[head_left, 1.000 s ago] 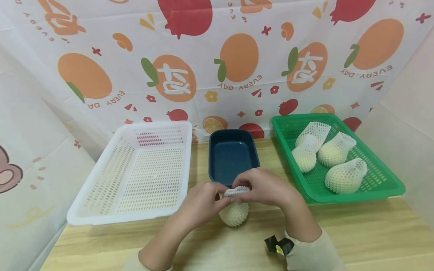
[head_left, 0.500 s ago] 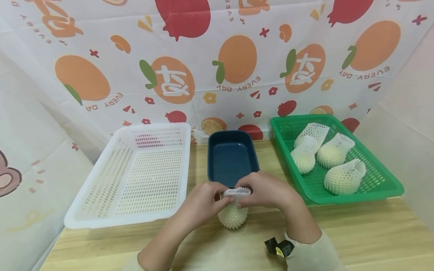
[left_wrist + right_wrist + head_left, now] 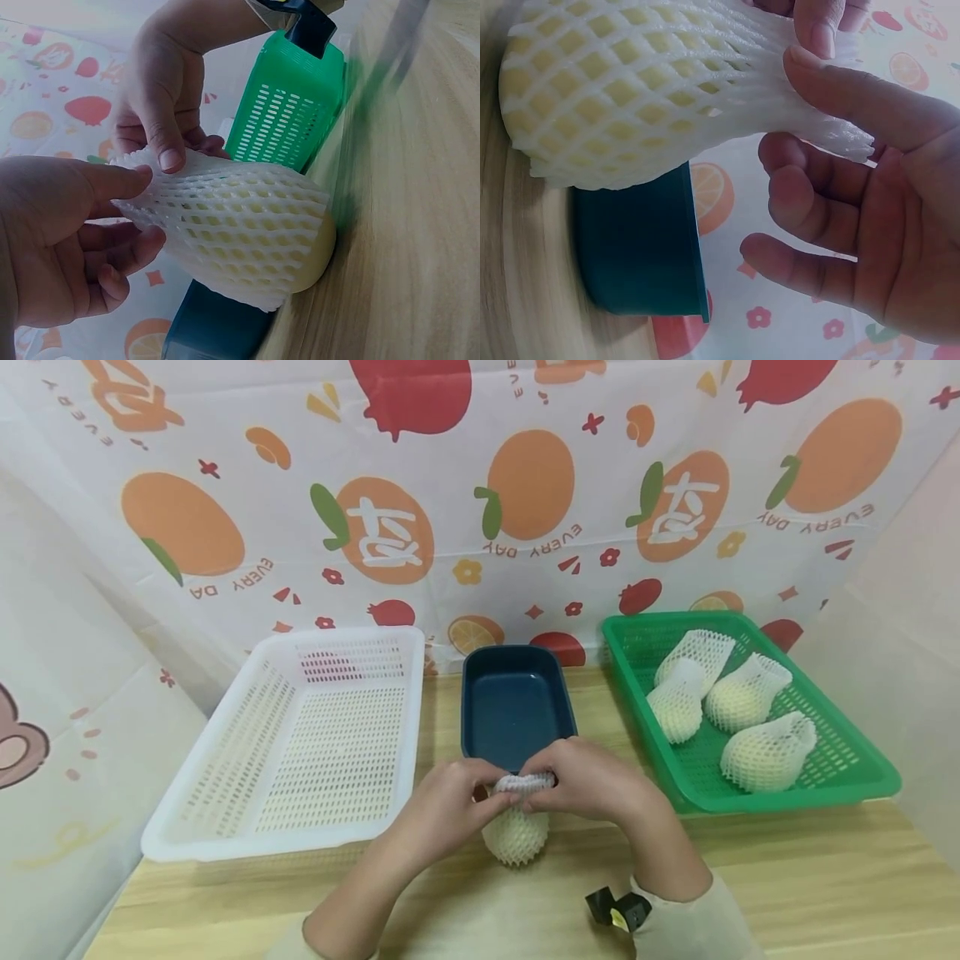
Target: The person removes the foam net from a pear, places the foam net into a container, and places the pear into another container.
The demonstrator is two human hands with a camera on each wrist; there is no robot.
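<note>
A pale yellow round fruit [image 3: 325, 253], its kind hidden by the wrapping, stands on the table in front of the blue box. Around it sits a white foam net sleeve [image 3: 240, 217] that leaves the fruit's underside bare. With thumb and fingers my left hand [image 3: 450, 806] pinches the gathered upper end of the sleeve on one side. My right hand [image 3: 588, 781] pinches the same end from the other side, as the right wrist view shows, its lower fingers curled loosely under the net [image 3: 810, 105].
Behind the hands stands a dark blue box [image 3: 516, 710]. A white basket [image 3: 161, 843] is at the left; a green basket [image 3: 847, 777] holding several net-wrapped fruits [image 3: 768, 756] is at the right. A printed cloth [image 3: 450, 552] hangs behind the wooden table [image 3: 810, 877].
Both hands keep pinching the sleeve's upper end, with only small finger shifts. The sleeve's mouth looks slightly taller half a second ago than now. The head view has shifted slightly.
</note>
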